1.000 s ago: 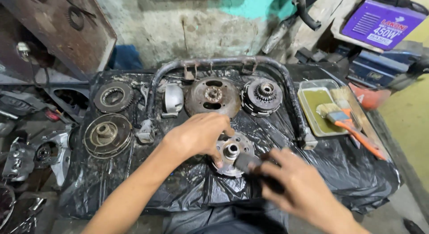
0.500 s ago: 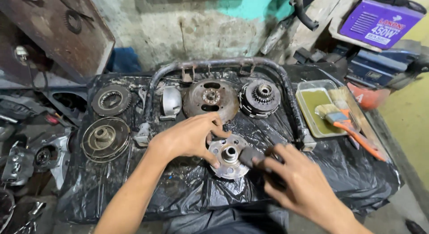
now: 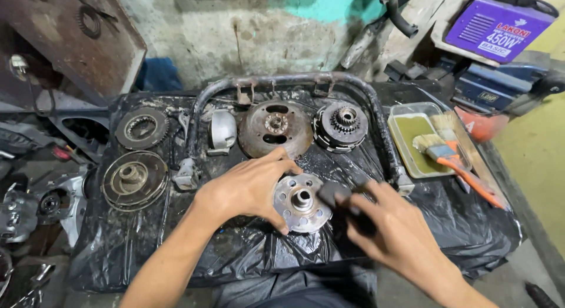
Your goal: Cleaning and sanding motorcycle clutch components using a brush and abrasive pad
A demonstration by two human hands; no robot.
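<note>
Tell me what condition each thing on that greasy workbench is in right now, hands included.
Left hand: open, fingers steadying the hub plate.
Right hand: closed around a dark tool.
Dark tool: tip against the hub plate.
Hub plate: flat, fairly clean.
Rusty disc: flat, heavily rusted.
Geared clutch part: lying flat, untouched.
Tray: holds yellowish liquid.
Paintbrush: resting across the tray.
Black plastic sheet: crumpled, oily.

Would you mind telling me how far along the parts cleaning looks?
Done: nothing looks finished. In hand: the left hand steadies the silver hub plate while the right hand presses a dark scrubber on it. Left: the rusty disc and clutch gear look grimy.
</note>
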